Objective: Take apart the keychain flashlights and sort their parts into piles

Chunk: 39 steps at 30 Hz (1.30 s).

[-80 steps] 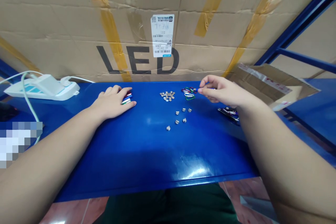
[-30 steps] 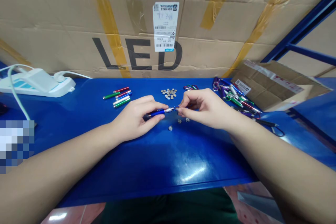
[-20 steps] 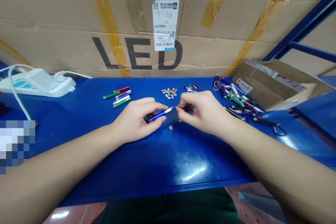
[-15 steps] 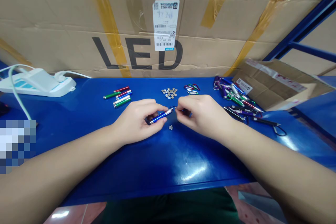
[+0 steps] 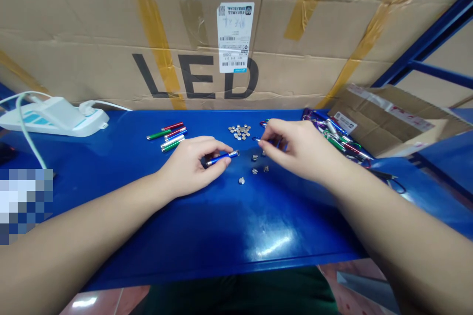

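Observation:
My left hand (image 5: 194,165) is closed around a slim blue metal penlight (image 5: 223,158), its silver end pointing right. To the right, my right hand (image 5: 295,145) pinches a small blue carabiner clip (image 5: 255,139) between thumb and fingertips, apart from the penlight. Small silver metal caps lie between and below my hands, among them one cap (image 5: 241,180) nearest me and another cap (image 5: 254,171) beside it. Beyond them is a cluster of button cells (image 5: 239,131). The fingers of my right hand partly hide other coloured clips (image 5: 263,123).
Coloured metal tubes (image 5: 173,133) lie at the back left, near a white power strip (image 5: 88,120). At the right, a pile of penlights with clips (image 5: 338,140) rests against an open cardboard box (image 5: 384,118). A large carton (image 5: 199,34) stands behind the blue table (image 5: 207,236).
My right hand has moved right and slightly away from me with the blue clip, leaving the penlight's end. Several metal caps it covered now show. My left hand stays nearly in place.

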Available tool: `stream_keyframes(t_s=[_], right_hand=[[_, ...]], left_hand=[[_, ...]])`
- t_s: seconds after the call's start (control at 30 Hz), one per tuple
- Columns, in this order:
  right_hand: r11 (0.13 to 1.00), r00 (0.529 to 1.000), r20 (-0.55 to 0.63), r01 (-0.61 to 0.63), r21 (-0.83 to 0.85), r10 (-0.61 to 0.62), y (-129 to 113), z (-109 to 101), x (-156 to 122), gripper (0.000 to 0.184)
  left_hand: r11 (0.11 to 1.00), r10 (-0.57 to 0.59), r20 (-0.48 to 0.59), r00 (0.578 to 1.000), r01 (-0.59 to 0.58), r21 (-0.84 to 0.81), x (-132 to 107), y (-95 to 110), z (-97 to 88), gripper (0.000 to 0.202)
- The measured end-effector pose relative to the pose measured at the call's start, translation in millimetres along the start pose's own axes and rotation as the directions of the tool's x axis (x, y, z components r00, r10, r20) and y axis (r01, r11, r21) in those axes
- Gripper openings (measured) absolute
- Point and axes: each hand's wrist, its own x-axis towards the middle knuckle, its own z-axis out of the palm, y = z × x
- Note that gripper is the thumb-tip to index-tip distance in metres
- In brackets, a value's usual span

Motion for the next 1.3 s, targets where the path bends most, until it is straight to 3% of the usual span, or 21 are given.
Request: stream_keyframes(t_s=[0.17,0.27,0.33,0.5,0.67,0.77,0.87,0.9,0.97,1.07,1.17,1.3], right_hand=[[0.957,0.973,-0.019,-0.221,0.189,0.229,31.4,-12.1,3.8,0.026],[0.877,0.944,0.072,-0.326,0.352,0.322,41.4,-13.9,6.5,0.033],[0.855,0.929,0.118,-0.369,0.365,0.35,45.9,-14.6,7.7,0.034],[0.911,0.906,0.196,-0.4,0.099,0.376,57.4,-16.8,8.4,0.015],[0.883,0.839,0.276,-0.435,-0.176,0.469,65.6,-16.0,9.4,0.009],[0.825,0.812,0.253,-0.415,-0.383,0.526,69.2,-15.2,8.3,0.017],[0.742,0.81,0.133,-0.44,-0.506,0.571,68.1,-14.7,7.2,0.022],[0.742,0.822,0.089,-0.455,-0.492,0.563,65.0,-14.2,7.3,0.022],[0.828,0.865,0.071,-0.447,-0.34,0.496,53.1,-12.1,8.0,0.02],[0.957,0.947,0.227,-0.262,0.127,0.229,24.1,-5.5,8.5,0.026],[0.908,0.941,0.339,-0.131,0.398,-0.013,-3.0,4.2,7.2,0.03],[0.852,0.933,0.36,-0.191,0.487,0.004,-13.5,15.5,5.6,0.03]], left_hand=[[0.969,-0.226,0.047,0.973,0.23,-0.093,0.8,-8.5,0.2,0.03],[0.921,-0.321,0.083,0.944,0.331,-0.204,0.0,-12.3,1.8,0.038],[0.905,-0.342,0.088,0.936,0.353,-0.238,-0.7,-14.3,2.7,0.04],[0.897,-0.353,0.09,0.931,0.364,-0.252,-1.9,-16.3,3.4,0.042],[0.912,-0.336,0.093,0.937,0.348,-0.218,-1.0,-16.2,2.2,0.04],[0.941,-0.301,0.059,0.952,0.306,-0.144,0.6,-16.5,1.6,0.037],[0.968,-0.242,0.009,0.97,0.242,-0.069,1.6,-15.1,1.1,0.032],[0.975,-0.215,-0.005,0.977,0.215,-0.053,1.7,-13.8,0.9,0.03],[0.989,-0.145,-0.021,0.989,0.144,-0.03,1.7,-9.9,0.7,0.026],[1.0,-0.006,-0.036,0.999,0.005,-0.021,1.2,-2.7,1.0,0.018],[0.994,0.111,-0.056,0.992,-0.112,-0.015,0.6,2.1,1.3,0.012],[0.987,0.157,-0.088,0.984,-0.154,0.039,-0.1,2.8,0.5,0.011]])
